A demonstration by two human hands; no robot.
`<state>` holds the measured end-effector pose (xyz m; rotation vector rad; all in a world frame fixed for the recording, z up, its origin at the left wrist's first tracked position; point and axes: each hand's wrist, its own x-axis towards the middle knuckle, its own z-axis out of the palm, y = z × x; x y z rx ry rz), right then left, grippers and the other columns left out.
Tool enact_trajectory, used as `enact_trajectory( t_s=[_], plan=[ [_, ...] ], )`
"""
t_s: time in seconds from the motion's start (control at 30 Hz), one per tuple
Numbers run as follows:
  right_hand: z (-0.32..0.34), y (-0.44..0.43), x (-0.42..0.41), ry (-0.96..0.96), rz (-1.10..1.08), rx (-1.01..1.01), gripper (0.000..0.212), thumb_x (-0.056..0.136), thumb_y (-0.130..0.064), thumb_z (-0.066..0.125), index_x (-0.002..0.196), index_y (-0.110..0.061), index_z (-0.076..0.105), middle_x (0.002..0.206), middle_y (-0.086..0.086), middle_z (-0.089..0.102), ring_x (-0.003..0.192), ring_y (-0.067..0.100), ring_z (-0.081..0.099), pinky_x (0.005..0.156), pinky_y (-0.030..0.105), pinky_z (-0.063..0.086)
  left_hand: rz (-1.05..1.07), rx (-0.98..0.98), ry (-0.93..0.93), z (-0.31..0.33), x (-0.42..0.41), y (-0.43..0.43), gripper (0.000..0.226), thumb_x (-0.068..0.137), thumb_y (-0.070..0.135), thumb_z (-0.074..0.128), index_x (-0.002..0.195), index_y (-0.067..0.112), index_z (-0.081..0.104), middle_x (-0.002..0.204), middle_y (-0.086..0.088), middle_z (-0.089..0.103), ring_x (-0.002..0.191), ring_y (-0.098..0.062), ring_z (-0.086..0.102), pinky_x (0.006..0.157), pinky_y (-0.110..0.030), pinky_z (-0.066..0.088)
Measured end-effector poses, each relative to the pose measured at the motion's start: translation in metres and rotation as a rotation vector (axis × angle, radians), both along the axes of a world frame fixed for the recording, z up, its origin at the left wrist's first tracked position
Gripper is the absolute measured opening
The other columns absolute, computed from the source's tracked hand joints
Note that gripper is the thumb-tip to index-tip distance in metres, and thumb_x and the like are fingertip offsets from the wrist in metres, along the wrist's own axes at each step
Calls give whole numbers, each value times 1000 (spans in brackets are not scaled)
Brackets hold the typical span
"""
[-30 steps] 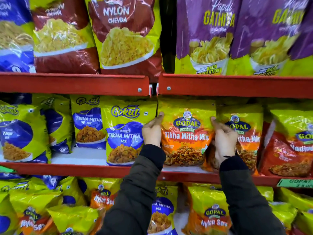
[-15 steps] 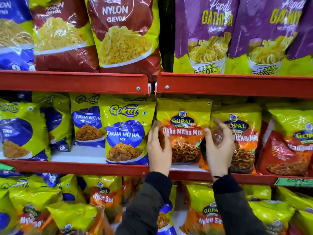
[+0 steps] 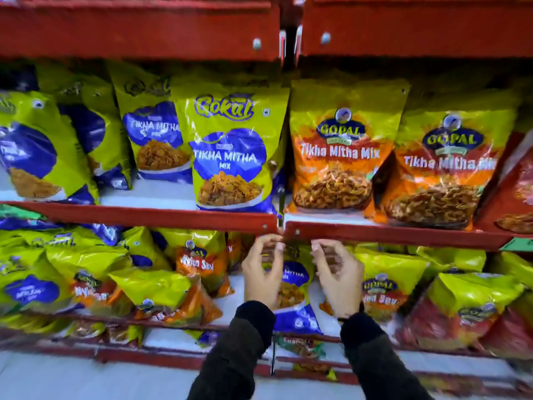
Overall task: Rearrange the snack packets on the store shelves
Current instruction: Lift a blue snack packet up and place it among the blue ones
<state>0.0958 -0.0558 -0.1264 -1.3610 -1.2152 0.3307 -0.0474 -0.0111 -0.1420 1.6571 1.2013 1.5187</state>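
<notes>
An orange and yellow Gopal Tikha Mitha Mix packet (image 3: 340, 151) stands upright on the middle shelf (image 3: 389, 233), free of my hands. One shelf lower, a blue and yellow Tikha Mitha packet (image 3: 294, 281) stands between my hands. My left hand (image 3: 262, 274) is at its left edge and my right hand (image 3: 337, 280) at its right edge. Both hands have curled, spread fingers just under the red shelf lip, and neither clasps the packet. The image is blurred here.
A Gokul Tikha Mitha Mix packet (image 3: 230, 151) stands left of the shelf joint, a second Gopal packet (image 3: 444, 168) to the right. Nylon Sev packets (image 3: 199, 264) lie tumbled on the lower shelf. A green price tag (image 3: 519, 244) sits on the lip at the right.
Both hands let go of the Gopal Tikha Mitha Mix packet and dropped to the shelf below. The view tilted downward, so the top shelf's packets are out of sight.
</notes>
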Motion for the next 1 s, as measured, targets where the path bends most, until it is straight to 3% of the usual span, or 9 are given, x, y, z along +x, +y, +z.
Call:
enact_trajectory(
  t_s=[0.1,0.2,0.27,0.33,0.4,0.53,0.6,0.7,1.0],
  plan=[
    [-67,0,-5,9,5,-296,11,96,-23,62,98,-29,70,89,4,78,81,9,71,68,14,49,-23,-385,14,-75,-10,1,16,100,20,51,110,33,52,115,0,64,109,-19,63,89,-27,47],
    [-118,22,-2,109,48,-758,29,102,-26,52,120,-7,64,115,26,70,113,36,65,90,35,47,-54,-801,76,-119,-13,21,46,102,27,47,144,10,39,151,-13,44,142,-32,41,116,-40,35],
    [-138,34,-1,218,104,-970,34,103,-34,47,115,-3,55,114,23,62,122,32,58,94,34,39,-84,-974,71,-135,-14,33,57,103,34,43,152,10,27,155,-18,40,143,-34,40,117,-40,33],
    [-147,43,-3,354,135,-1050,48,103,-37,46,131,2,50,133,16,55,133,28,49,106,33,35,-105,-1049,30,-147,-15,38,58,102,38,43,152,14,26,153,-18,43,140,-34,44,113,-35,37],
    [-151,44,-6,452,128,-1041,55,103,-36,47,145,0,41,150,16,49,140,28,45,108,29,33,-112,-1046,-27,-150,-18,37,56,100,38,48,149,15,33,151,-14,46,138,-30,47,107,-29,37],
    [-150,23,-10,487,97,-921,55,101,-37,52,147,-8,42,151,9,50,136,19,47,103,20,29,-105,-908,-143,-147,-21,20,37,99,23,54,135,14,48,136,-15,58,129,-29,54,110,-37,40],
    [-142,7,-13,527,96,-831,54,99,-35,56,145,-9,46,150,8,52,137,18,48,116,32,33,-84,-807,-207,-139,-24,3,25,99,17,54,123,22,54,122,-7,65,114,-22,60,103,-34,44],
    [-123,-20,-21,498,147,-637,40,99,-24,58,135,-8,54,139,11,61,134,24,54,118,46,38,-71,-659,-265,-123,-35,-25,21,95,26,56,109,41,61,106,22,70,99,2,63,90,-12,46],
    [-33,-61,-77,248,288,-329,23,98,-31,60,118,-19,62,117,4,67,111,22,63,97,48,50,150,-308,-445,-47,-94,-69,43,79,44,63,121,37,59,119,26,65,117,3,58,102,-17,43]
  ],
)
